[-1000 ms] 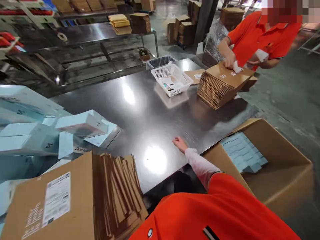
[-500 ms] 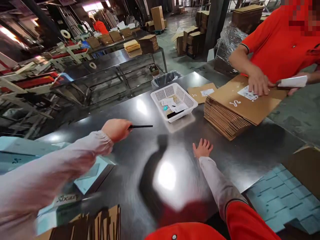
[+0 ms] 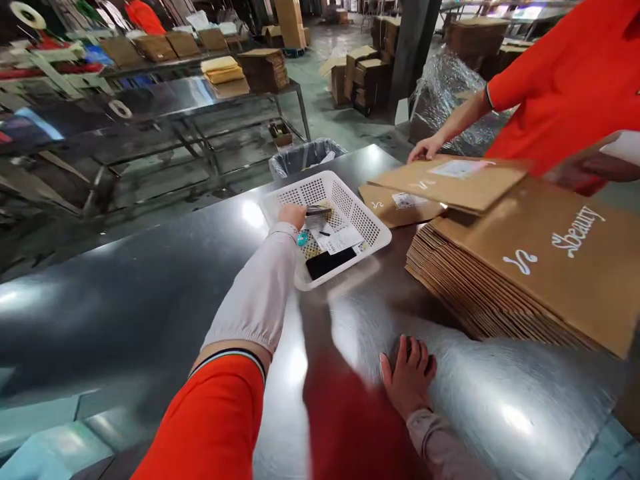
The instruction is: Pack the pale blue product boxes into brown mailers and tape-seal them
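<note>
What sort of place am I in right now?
Probably the packing area of a warehouse or factory: a stack of flat cartons sits on the metal table, and more boxes stand on the floor beyond.

This is a packing hall in a workshop or warehouse: a broad, polished grey metal table carries a thick stack of flat brown cardboard cartons with white lettering by its right edge, and a bin lined with see-through plastic stands just past its far edge. Behind it, a long, thin-legged metal table bears a flat yellow pile near its right end. A bare grey floor, a thick dark pillar, brown cardboard boxes piled beside it, a bulky load wrapped in clear film and a co-worker in an orange short-sleeved shirt show it too.
</note>
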### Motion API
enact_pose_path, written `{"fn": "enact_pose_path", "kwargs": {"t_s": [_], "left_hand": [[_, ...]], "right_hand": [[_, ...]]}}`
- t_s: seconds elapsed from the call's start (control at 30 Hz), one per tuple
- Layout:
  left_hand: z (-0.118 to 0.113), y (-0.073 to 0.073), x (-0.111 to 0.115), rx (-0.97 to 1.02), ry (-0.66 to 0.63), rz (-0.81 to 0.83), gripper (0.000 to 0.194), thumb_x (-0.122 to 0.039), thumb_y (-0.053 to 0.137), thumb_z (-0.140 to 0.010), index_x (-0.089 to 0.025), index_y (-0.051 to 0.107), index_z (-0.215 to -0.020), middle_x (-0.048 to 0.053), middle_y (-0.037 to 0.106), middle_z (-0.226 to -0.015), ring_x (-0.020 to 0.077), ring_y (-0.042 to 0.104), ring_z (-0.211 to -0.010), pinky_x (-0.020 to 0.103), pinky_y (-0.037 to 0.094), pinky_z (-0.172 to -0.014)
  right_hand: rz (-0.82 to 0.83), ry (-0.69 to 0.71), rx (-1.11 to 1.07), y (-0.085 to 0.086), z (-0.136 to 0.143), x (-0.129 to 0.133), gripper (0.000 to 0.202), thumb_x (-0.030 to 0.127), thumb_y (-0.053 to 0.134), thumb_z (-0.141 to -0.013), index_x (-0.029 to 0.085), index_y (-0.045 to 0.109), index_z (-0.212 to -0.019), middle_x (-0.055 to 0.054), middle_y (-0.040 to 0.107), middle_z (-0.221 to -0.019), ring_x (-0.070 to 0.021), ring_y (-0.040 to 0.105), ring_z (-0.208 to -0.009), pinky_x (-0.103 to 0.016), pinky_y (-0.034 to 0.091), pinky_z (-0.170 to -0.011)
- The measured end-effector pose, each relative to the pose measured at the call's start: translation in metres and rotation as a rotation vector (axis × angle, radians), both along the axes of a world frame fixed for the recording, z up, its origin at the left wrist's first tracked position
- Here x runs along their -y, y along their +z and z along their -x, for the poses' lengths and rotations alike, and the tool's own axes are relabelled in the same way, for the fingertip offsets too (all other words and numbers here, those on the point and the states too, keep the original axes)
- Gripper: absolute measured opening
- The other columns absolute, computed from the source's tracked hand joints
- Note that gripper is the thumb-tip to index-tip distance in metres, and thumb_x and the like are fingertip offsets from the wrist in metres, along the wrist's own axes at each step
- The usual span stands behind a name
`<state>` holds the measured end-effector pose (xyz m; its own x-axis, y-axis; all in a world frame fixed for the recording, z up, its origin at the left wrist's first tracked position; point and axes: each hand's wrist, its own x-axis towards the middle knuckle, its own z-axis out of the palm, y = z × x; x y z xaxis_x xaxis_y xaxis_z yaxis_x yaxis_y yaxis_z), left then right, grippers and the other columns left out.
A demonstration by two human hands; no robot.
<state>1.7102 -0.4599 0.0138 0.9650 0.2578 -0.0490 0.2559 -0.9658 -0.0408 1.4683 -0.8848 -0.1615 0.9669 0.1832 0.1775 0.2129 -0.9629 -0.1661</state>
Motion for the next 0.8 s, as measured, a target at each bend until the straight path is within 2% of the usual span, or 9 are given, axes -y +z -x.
{"fn": "enact_pose_path", "kwargs": {"t_s": [0.13, 0.23, 0.33, 0.43, 0.47, 0.53, 0.63, 0.73, 0.8], "left_hand": [[-0.02, -0.032, -0.019, -0.046, 0.031, -0.03, 0.045, -0.01, 0.028, -0.096, 0.004, 0.059, -0.126, 0.029, 0.059, -0.13, 0.0339, 0.046, -0.131, 0.051, 0.032, -0.107], [-0.024, -0.041, -0.024, -0.046, 0.133, -0.082, 0.049, -0.012, 0.025, -0.098, 0.003, 0.052, -0.137, 0.027, 0.043, -0.15, 0.037, 0.025, -0.147, 0.062, 0.012, -0.115], [-0.011, -0.033, -0.014, -0.008, 0.261, -0.068, 0.052, -0.014, 0.025, -0.1, -0.007, 0.042, -0.149, 0.018, 0.022, -0.164, 0.0367, 0.009, -0.153, 0.064, -0.002, -0.118], [0.041, -0.003, 0.01, 0.124, 0.183, -0.033, 0.057, -0.012, 0.028, -0.099, -0.014, 0.032, -0.155, 0.013, 0.015, -0.167, 0.0349, 0.006, -0.154, 0.063, 0.0, -0.12], [0.071, 0.01, 0.021, 0.159, 0.101, -0.045, 0.059, -0.01, 0.031, -0.098, -0.017, 0.031, -0.156, 0.012, 0.016, -0.167, 0.0342, 0.007, -0.154, 0.063, 0.0, -0.121], [0.153, 0.037, 0.043, 0.156, -0.073, -0.08, 0.064, -0.008, 0.041, -0.094, -0.023, 0.032, -0.156, 0.01, 0.019, -0.166, 0.0338, 0.01, -0.154, 0.064, 0.001, -0.121], [0.314, 0.069, 0.083, 0.053, -0.162, -0.033, 0.071, -0.012, 0.059, -0.086, -0.028, 0.039, -0.152, 0.01, 0.028, -0.163, 0.0367, 0.02, -0.151, 0.066, 0.006, -0.12], [0.485, 0.087, 0.144, 0.085, 0.023, 0.146, 0.075, -0.027, 0.067, -0.083, -0.027, 0.038, -0.152, 0.014, 0.038, -0.157, 0.0374, 0.035, -0.144, 0.063, 0.023, -0.119], [0.582, 0.093, 0.196, 0.198, 0.248, 0.268, 0.074, -0.038, 0.064, -0.087, -0.022, 0.035, -0.153, 0.016, 0.045, -0.151, 0.034, 0.043, -0.139, 0.055, 0.035, -0.116]], "right_hand": [[0.064, 0.009, -0.022, 0.009, 0.001, 0.0, 0.071, 0.054, 0.036, -0.095, 0.005, 0.048, -0.144, -0.026, 0.045, -0.145, -0.0417, 0.029, -0.141, -0.064, 0.015, -0.116], [0.067, 0.008, -0.013, 0.01, 0.001, 0.0, 0.072, 0.054, 0.035, -0.096, 0.003, 0.047, -0.145, -0.027, 0.045, -0.144, -0.0426, 0.029, -0.141, -0.065, 0.015, -0.115], [0.039, 0.024, 0.024, 0.008, 0.002, 0.002, 0.069, 0.054, 0.035, -0.096, 0.005, 0.047, -0.144, -0.027, 0.046, -0.142, -0.0435, 0.03, -0.14, -0.068, 0.019, -0.111], [0.002, 0.051, 0.093, 0.005, 0.002, 0.003, 0.068, 0.052, 0.04, -0.095, 0.003, 0.049, -0.141, -0.029, 0.049, -0.138, -0.0445, 0.034, -0.137, -0.069, 0.024, -0.107], [-0.016, 0.056, 0.113, 0.005, 0.001, 0.003, 0.068, 0.052, 0.042, -0.095, 0.003, 0.05, -0.14, -0.03, 0.05, -0.137, -0.0448, 0.036, -0.135, -0.069, 0.026, -0.105], [-0.056, 0.061, 0.129, 0.008, -0.002, 0.003, 0.067, 0.051, 0.044, -0.094, 0.003, 0.051, -0.139, -0.031, 0.051, -0.134, -0.0457, 0.038, -0.133, -0.07, 0.027, -0.102], [-0.133, 0.064, 0.096, 0.022, -0.006, 0.001, 0.067, 0.052, 0.044, -0.092, 0.001, 0.053, -0.136, -0.033, 0.05, -0.134, -0.0487, 0.038, -0.132, -0.072, 0.026, -0.102], [-0.277, 0.053, 0.027, 0.044, -0.002, 0.002, 0.069, 0.055, 0.044, -0.089, 0.006, 0.053, -0.136, -0.033, 0.048, -0.136, -0.052, 0.035, -0.132, -0.077, 0.019, -0.103], [-0.39, 0.092, -0.146, 0.054, 0.004, 0.006, 0.07, 0.057, 0.045, -0.086, 0.015, 0.047, -0.142, -0.034, 0.035, -0.146, -0.0557, 0.02, -0.14, -0.083, 0.01, -0.101]]}}
